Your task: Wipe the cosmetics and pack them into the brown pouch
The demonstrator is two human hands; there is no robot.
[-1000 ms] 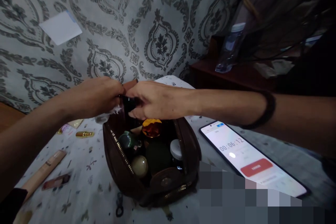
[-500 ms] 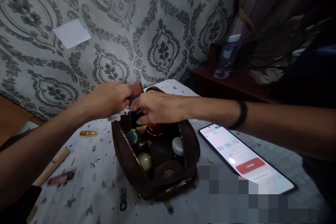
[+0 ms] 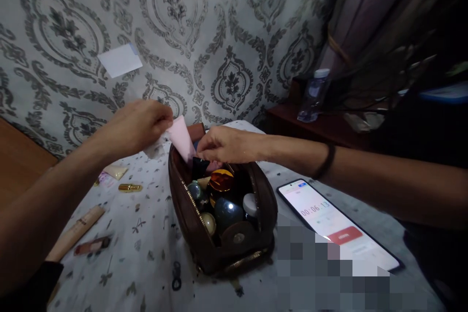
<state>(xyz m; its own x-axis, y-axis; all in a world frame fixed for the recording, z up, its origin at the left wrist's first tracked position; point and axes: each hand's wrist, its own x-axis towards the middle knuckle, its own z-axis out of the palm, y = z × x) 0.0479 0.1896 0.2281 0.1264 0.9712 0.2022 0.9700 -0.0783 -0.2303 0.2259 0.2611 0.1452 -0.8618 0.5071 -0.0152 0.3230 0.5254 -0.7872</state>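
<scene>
- The scene is dim and cool-toned; the patterned wallpaper (image 3: 183,34) shows grey but readable, with no lamp or window in view.
- The right side sinks almost to black, swallowing detail around the cables and curtain (image 3: 369,19).
- The smartphone (image 3: 340,235) glows brightest; its timer digits are readable, while the smaller print is washed out.
- Inside the brown bag (image 3: 185,214) deep shadow gathers; a small white highlight sits on the dark rounded lid (image 3: 228,214), and the amber cap (image 3: 221,180) gleams orange.
- Fine lettering on the beige tube (image 3: 78,229) is too soft to read.
- Wide-angle stretching enlarges both forearms towards the side edges.
- A blocky mosaic (image 3: 314,263) hides the lower right, including part of the smartphone.
</scene>
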